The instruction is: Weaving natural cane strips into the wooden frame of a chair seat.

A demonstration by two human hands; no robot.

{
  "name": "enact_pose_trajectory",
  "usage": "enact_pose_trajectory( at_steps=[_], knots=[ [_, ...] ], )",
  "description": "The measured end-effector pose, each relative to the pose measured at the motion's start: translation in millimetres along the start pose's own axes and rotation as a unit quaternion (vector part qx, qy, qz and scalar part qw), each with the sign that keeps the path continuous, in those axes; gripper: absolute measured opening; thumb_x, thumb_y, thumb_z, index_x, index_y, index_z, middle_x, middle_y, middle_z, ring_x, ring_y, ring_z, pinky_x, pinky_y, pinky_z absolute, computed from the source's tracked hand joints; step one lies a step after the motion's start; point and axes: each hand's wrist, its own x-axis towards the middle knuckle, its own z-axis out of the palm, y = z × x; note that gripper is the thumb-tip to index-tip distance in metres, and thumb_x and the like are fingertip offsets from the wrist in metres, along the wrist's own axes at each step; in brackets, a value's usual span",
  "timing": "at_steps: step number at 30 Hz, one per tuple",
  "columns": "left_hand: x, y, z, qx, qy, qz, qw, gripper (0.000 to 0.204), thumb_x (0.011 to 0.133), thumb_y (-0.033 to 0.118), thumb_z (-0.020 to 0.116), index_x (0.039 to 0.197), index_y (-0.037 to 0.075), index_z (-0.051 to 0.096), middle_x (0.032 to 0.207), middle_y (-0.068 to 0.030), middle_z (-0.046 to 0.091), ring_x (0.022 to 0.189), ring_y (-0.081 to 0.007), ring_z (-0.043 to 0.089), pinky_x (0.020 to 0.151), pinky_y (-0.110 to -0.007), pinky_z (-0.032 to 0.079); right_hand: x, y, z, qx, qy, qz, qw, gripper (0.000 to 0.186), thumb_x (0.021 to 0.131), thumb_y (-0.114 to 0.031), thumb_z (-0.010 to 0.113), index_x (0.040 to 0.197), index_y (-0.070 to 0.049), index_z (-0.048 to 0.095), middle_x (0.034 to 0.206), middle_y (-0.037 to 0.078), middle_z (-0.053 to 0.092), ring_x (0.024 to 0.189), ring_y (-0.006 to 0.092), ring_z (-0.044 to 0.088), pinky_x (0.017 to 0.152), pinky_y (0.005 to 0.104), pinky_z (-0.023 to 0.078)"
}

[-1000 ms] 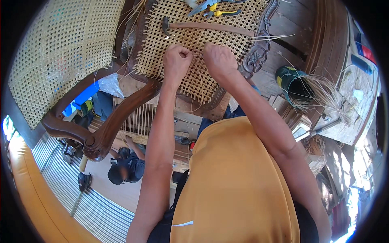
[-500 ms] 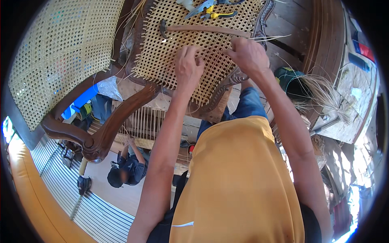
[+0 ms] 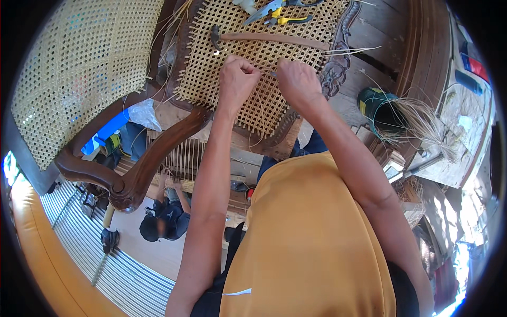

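Hands meet over the woven cane seat (image 3: 248, 68): left hand (image 3: 237, 79) fisted, right hand (image 3: 297, 82) closed, both apparently pinching one cane strand (image 3: 269, 73) taut. Hammer (image 3: 264, 38) and pliers (image 3: 288, 20) lie farther off within reach.

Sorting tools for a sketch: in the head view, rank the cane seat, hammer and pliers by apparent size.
1. Cane seat, by far the largest.
2. Hammer, stretching across much of the seat.
3. Pliers, smallest, though partly cut off near the rim.

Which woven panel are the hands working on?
The seat panel in the carved frame, with the hammer lying on it. The paler panel on the left is untouched. Both hands rest on the seat.
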Motion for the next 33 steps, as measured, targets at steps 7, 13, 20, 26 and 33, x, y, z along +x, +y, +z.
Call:
enact_pose_trajectory(
  at_steps=[7, 13, 20, 26, 33],
  knots=[
    [6.1, -3.5, 4.9, 0.082, -0.018, 0.018, 0.996, 0.011, 0.071, 0.009, 0.069, 0.071, -0.001, 0.066, 0.092, -0.0115, 0.061, 0.082, -0.0226, 0.061, 0.078, -0.032, 0.049, 10.0, 5.8, 12.2, 0.057, -0.036, 0.051, 0.996, 0.015, 0.082, -0.012, 0.059, 0.088, 0.002, 0.060, 0.081, 0.024, 0.065, 0.083, 0.0379, 0.065, 0.074, 0.0470, 0.051],
    [12.8, -4.5, 8.7, 0.090, -0.031, 0.050, 0.994, 0.011, 0.073, 0.010, 0.069, 0.075, -0.001, 0.068, 0.090, -0.0131, 0.059, 0.085, -0.0260, 0.060, 0.080, -0.035, 0.049, 16.5, 34.0, 19.6, 0.213, -0.054, 0.039, 0.975, 0.027, 0.085, -0.025, 0.062, 0.089, 0.002, 0.064, 0.085, 0.025, 0.065, 0.086, 0.0388, 0.065, 0.075, 0.0481, 0.051],
    [-6.4, 7.4, 24.6, 0.080, 0.013, 0.079, 0.994, 0.008, 0.074, 0.006, 0.069, 0.078, 0.000, 0.067, 0.091, -0.0134, 0.054, 0.084, -0.0283, 0.059, 0.077, -0.038, 0.048, 14.7, 20.2, 3.2, 0.091, -0.041, 0.060, 0.993, 0.039, 0.083, -0.038, 0.065, 0.088, 0.001, 0.067, 0.083, 0.023, 0.066, 0.081, 0.0388, 0.066, 0.074, 0.0446, 0.053],
    [-25.2, -0.5, 30.4, 0.165, 0.138, 0.100, 0.972, 0.018, 0.073, 0.002, 0.064, 0.086, 0.005, 0.052, 0.090, -0.0130, 0.050, 0.084, -0.0330, 0.056, 0.076, -0.048, 0.045, -10.7, 73.3, -62.1, 0.013, 0.003, 0.113, 0.994, 0.041, 0.090, -0.042, 0.056, 0.092, -0.002, 0.056, 0.083, 0.021, 0.065, 0.083, 0.0385, 0.064, 0.072, 0.0476, 0.049],
    [-54.3, -25.4, -27.3, 0.145, 0.014, -0.130, 0.981, 0.031, 0.079, 0.011, 0.062, 0.108, 0.006, 0.052, 0.093, -0.0177, 0.063, 0.090, -0.0354, 0.063, 0.076, -0.045, 0.048, -16.0, 51.6, -22.5, 0.076, 0.038, -0.117, 0.990, 0.026, 0.088, -0.028, 0.061, 0.092, -0.003, 0.055, 0.092, 0.021, 0.059, 0.079, 0.0410, 0.059, 0.066, 0.0470, 0.045]
  ],
)
